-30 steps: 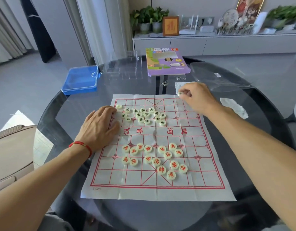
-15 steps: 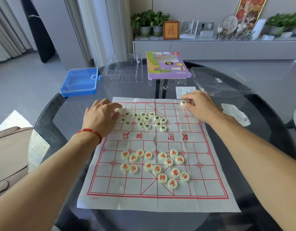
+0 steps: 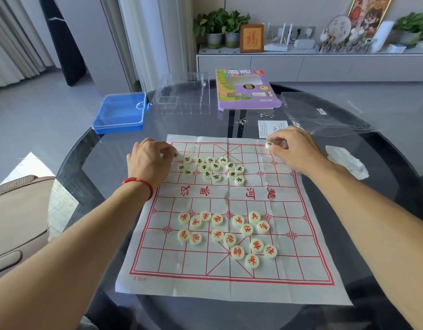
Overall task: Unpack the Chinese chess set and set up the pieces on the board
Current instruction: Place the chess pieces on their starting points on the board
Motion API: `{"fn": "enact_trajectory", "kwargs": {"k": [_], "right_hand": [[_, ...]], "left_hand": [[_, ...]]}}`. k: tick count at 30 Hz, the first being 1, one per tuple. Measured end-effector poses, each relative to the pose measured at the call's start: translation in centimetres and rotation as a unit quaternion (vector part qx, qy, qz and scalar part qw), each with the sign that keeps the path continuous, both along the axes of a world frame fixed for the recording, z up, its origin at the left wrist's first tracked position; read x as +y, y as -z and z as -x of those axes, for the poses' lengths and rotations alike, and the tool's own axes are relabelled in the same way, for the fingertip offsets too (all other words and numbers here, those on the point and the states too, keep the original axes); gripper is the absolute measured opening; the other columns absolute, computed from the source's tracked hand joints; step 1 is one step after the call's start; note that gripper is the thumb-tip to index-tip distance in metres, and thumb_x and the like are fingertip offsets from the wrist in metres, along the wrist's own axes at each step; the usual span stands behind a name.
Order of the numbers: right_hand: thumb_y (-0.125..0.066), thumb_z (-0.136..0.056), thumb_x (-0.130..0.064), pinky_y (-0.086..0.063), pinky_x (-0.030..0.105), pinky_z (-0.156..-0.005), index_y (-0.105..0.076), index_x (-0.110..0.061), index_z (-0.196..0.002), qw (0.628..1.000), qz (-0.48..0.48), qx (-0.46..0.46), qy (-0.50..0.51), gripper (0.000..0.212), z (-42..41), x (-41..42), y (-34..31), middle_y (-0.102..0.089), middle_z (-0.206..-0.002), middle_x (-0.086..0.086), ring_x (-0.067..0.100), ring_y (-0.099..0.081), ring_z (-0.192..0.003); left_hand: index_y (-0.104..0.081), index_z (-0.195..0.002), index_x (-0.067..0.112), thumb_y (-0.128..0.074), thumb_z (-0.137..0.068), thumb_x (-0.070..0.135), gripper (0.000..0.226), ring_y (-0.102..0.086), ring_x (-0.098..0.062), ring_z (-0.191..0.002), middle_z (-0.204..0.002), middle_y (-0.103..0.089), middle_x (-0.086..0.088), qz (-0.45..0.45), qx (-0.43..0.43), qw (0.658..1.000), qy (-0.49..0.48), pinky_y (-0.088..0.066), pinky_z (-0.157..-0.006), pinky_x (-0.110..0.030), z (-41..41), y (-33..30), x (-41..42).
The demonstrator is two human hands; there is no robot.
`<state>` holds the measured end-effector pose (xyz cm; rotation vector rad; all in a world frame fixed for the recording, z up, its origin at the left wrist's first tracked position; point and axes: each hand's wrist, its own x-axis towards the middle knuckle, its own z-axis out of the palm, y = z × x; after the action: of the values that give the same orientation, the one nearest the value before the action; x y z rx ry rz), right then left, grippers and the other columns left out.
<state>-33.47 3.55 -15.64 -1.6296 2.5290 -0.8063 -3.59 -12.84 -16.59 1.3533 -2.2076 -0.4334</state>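
While the white cloth board [image 3: 229, 234] lies flat on the round glass desk [image 3: 98, 163], the right hand [image 3: 292, 148] pinches a dark-lettered piece [image 3: 269, 144] at the far right corner, and the left hand [image 3: 149, 161] has its fingers curled on another piece [image 3: 176, 154] near the far left. Dark pieces [image 3: 213, 169] cluster between them; red pieces [image 3: 229, 234] sit bunched nearer. Beyond lie a blue case [image 3: 120, 113], clear tray [image 3: 182, 96] and purple box [image 3: 246, 90].

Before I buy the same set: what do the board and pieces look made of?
The board looks like thin matte cloth or paper: fold creases show, edges lie soft. The pieces look like glossy pale plastic, perhaps resin: slightly translucent discs with painted characters.
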Motion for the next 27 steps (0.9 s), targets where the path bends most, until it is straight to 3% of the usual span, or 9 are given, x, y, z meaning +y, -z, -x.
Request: {"fn": "enact_trajectory", "kwargs": {"k": [10,14,18,22,27], "right_hand": [[-0.058,-0.098,-0.020,-0.045,0.032,-0.083,-0.069,-0.016,-0.117,0.999,0.032,0.029,0.003,0.022,-0.7,-0.8,-1.4,-0.061,-0.110,0.004,0.021,-0.060,-0.092],[-0.059,-0.098,-0.020,-0.046,0.032,-0.081,-0.071,-0.018,-0.113,0.995,0.052,0.038,-0.072,0.019,-3.4,-1.7,-3.3,-0.060,-0.106,0.000,0.016,-0.059,-0.087],[-0.060,-0.098,-0.020,-0.045,0.029,-0.077,-0.073,-0.018,-0.108,0.990,0.044,0.053,-0.123,0.017,-5.5,-2.4,-4.2,-0.061,-0.104,0.000,0.015,-0.059,-0.084],[-0.059,-0.099,-0.021,-0.042,0.027,-0.076,-0.073,-0.020,-0.108,0.990,0.041,0.048,-0.127,0.016,-5.8,-2.3,-4.5,-0.061,-0.103,0.000,0.014,-0.059,-0.084],[-0.059,-0.099,-0.020,-0.050,0.033,-0.081,-0.073,-0.019,-0.108,0.991,0.022,0.045,-0.126,0.017,-5.7,-1.9,-3.9,-0.062,-0.104,-0.001,0.016,-0.061,-0.087]], "left_hand": [[-0.077,-0.102,0.022,-0.061,-0.098,0.029,0.018,-0.054,-0.025,-0.101,-0.110,-0.066,-0.003,0.035,0.007,0.999,-0.002,-0.046,-0.091,-0.050,-0.1,0.4,0.3],[-0.076,-0.103,0.022,-0.057,-0.099,0.024,0.019,-0.057,-0.025,-0.101,-0.111,-0.069,-0.004,0.027,0.017,0.999,0.021,-0.050,-0.089,-0.052,-0.5,0.1,0.1],[-0.071,-0.119,0.030,-0.059,-0.099,0.030,0.024,-0.052,-0.026,-0.110,-0.123,-0.064,-0.002,0.040,-0.061,0.994,0.085,-0.049,-0.091,-0.052,-1.3,-0.2,0.5],[-0.071,-0.119,0.035,-0.063,-0.096,0.036,0.025,-0.050,-0.025,-0.112,-0.124,-0.062,0.000,0.058,-0.096,0.989,0.095,-0.046,-0.091,-0.050,-1.3,-0.5,0.8],[-0.072,-0.119,0.019,-0.066,-0.093,0.038,0.033,-0.056,-0.026,-0.104,-0.114,-0.066,-0.006,0.057,-0.058,0.995,0.056,-0.053,-0.087,-0.047,-1.0,-0.5,0.2]]}}
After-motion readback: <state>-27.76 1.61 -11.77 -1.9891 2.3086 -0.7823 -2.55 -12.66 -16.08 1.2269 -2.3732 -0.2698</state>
